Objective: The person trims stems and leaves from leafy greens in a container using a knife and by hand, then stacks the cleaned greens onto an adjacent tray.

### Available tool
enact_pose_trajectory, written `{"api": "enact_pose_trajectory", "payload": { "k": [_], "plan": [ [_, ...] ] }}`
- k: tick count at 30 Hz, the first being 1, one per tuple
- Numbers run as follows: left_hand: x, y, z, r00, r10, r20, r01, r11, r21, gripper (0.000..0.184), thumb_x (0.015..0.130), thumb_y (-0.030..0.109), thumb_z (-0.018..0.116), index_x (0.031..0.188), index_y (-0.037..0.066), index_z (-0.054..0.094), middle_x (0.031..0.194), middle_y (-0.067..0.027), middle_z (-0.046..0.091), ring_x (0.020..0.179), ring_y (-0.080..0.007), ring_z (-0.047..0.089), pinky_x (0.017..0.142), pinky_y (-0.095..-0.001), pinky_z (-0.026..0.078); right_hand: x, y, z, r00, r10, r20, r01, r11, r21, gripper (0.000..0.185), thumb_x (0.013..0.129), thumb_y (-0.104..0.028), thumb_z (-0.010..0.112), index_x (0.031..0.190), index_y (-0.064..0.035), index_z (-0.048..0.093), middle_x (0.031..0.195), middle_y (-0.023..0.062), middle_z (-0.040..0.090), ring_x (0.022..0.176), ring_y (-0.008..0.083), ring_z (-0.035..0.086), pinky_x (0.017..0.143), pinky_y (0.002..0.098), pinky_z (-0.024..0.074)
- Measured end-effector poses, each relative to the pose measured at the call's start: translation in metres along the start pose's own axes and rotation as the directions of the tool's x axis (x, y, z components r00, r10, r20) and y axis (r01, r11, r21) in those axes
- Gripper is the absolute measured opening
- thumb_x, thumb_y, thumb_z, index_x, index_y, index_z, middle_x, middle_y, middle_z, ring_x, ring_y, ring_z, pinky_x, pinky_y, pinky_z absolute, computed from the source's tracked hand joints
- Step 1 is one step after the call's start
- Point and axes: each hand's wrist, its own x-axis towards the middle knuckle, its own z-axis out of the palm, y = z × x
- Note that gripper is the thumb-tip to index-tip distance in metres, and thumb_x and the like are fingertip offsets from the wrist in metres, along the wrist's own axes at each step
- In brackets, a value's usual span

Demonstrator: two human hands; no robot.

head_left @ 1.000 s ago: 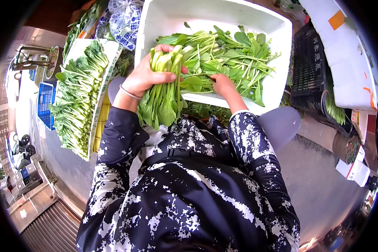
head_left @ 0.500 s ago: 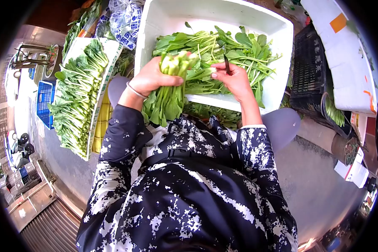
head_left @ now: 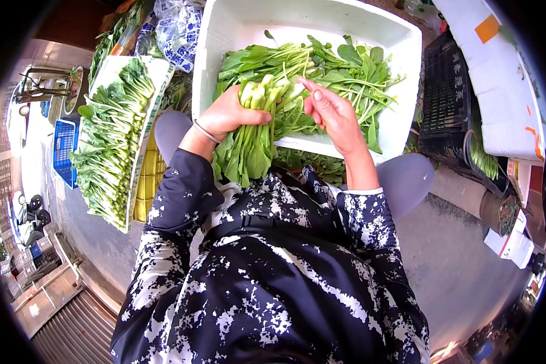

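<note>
My left hand (head_left: 224, 115) is wrapped round a bunch of leafy greens (head_left: 246, 151), with the pale cut stems upward and the leaves hanging down over my lap. Beside those stem ends, my right hand (head_left: 337, 115) has its fingers curled and thumb pressed in. The thin dark knife it held a moment earlier is now hidden by the fingers. Behind both hands, loose greens (head_left: 352, 73) lie spread in a white foam box (head_left: 309, 18), whose near wall stands in front of my knees.
Greens in neat rows (head_left: 112, 145) cover a white board at left, above a yellow crate (head_left: 150, 182). Further left stands a blue crate (head_left: 65, 151). A black crate (head_left: 446, 97) and another foam box (head_left: 497, 79) are at right. A plastic bag (head_left: 179, 30) lies at the back.
My right hand has turned and tilted upward close to the stem ends, so the dark knife no longer shows. The bunch in my left hand has shifted slightly right and down.
</note>
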Motion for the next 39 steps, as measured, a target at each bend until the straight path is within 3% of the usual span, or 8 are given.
{"api": "enact_pose_trajectory", "payload": {
  "k": [3,16,23,26,31,35,37,39],
  "plan": [
    [0.0,-0.001,-0.001,1.0,0.015,0.002,-0.015,1.0,0.021,0.047,0.065,0.005,0.07,0.108,-0.002,0.054,0.096,-0.003,0.06,0.084,-0.0104,0.055,0.079,-0.0249,0.045,0.001,0.006,0.005,0.996,-0.095,0.004,0.095,0.995,-0.042,0.038,0.09,-0.022,0.053,0.123,-0.0058,0.051,0.071,-0.0043,0.048,0.061,0.0028,0.039,0.052,0.0156,0.0307],
    [-0.002,-0.003,-0.004,0.999,-0.005,0.048,0.004,1.0,0.031,0.049,0.064,0.005,0.071,0.11,-0.002,0.053,0.097,-0.0033,0.06,0.086,-0.0106,0.055,0.08,-0.0248,0.045,0.006,0.023,-0.002,0.996,-0.084,-0.028,0.083,0.995,-0.051,0.032,0.09,-0.018,0.052,0.117,-0.0012,0.055,0.061,-0.0068,0.038,0.052,0.0037,0.03,0.047,0.0177,0.0236],
    [-0.003,-0.007,-0.007,0.998,0.016,0.054,-0.016,1.0,0.005,0.05,0.065,0.004,0.07,0.111,-0.001,0.052,0.098,-0.0036,0.059,0.087,-0.011,0.055,0.08,-0.0248,0.045,0.004,0.019,-0.007,0.979,0.047,-0.2,-0.008,0.981,0.192,0.031,0.089,-0.02,0.055,0.112,-0.0003,0.057,0.062,-0.0051,0.046,0.051,0.0033,0.036,0.045,0.0152,0.0292],
    [-0.004,-0.004,-0.003,0.999,0.004,0.05,-0.005,1.0,0.006,0.049,0.065,0.004,0.07,0.11,-0.002,0.053,0.097,-0.0034,0.059,0.086,-0.0108,0.055,0.08,-0.0247,0.045,0.006,0.028,0.007,0.983,0.061,-0.174,-0.065,0.998,-0.02,0.029,0.078,-0.022,0.07,0.093,0.0013,0.062,0.071,0.0013,0.06,0.058,0.0035,0.049,0.048,0.0155,0.0378],
    [-0.001,-0.009,-0.004,1.0,-0.001,0.02,-0.001,0.996,0.09,0.047,0.065,0.005,0.071,0.108,-0.002,0.054,0.095,-0.003,0.06,0.086,-0.0104,0.055,0.079,-0.0247,0.045,0.007,0.03,0.013,0.976,-0.035,-0.214,0.012,0.994,-0.111,0.017,0.078,-0.014,0.068,0.083,0.0015,0.063,0.066,-0.0011,0.058,0.055,0.0024,0.048,0.048,0.0168,0.0388],
    [-0.001,-0.011,-0.007,0.998,0.037,-0.044,-0.036,0.999,0.026,0.043,0.066,0.005,0.07,0.106,-0.002,0.055,0.093,-0.004,0.06,0.084,-0.013,0.057,0.078,-0.0269,0.046,-0.002,0.022,0.004,0.981,-0.097,-0.17,0.058,0.974,-0.221,0.013,0.078,-0.012,0.065,0.079,0.0011,0.062,0.061,-0.003,0.054,0.052,0.002,0.044,0.046,0.0181,0.0348],
    [-0.002,-0.012,-0.012,0.991,-0.021,-0.133,-0.012,0.969,-0.246,0.04,0.068,0.004,0.067,0.106,-0.002,0.054,0.093,-0.006,0.061,0.085,-0.018,0.06,0.078,-0.03,0.048,-0.006,0.016,-0.004,0.984,-0.123,-0.13,0.091,0.97,-0.227,0.01,0.079,-0.008,0.063,0.082,0.0008,0.061,0.063,-0.0021,0.056,0.051,0.002,0.045,0.046,0.0177,0.0355],
    [-0.004,-0.013,-0.018,0.994,0.003,-0.11,-0.037,0.95,-0.309,0.04,0.07,0.004,0.064,0.108,-0.002,0.052,0.094,-0.0071,0.06,0.086,-0.0215,0.062,0.078,-0.0317,0.049,-0.01,0.009,-0.014,0.96,-0.074,-0.271,0.072,0.997,-0.017,0.012,0.077,-0.012,0.064,0.075,-0.0012,0.061,0.062,-0.0016,0.055,0.052,0.0037,0.046,0.046,0.0177,0.0353]
  ]
}}
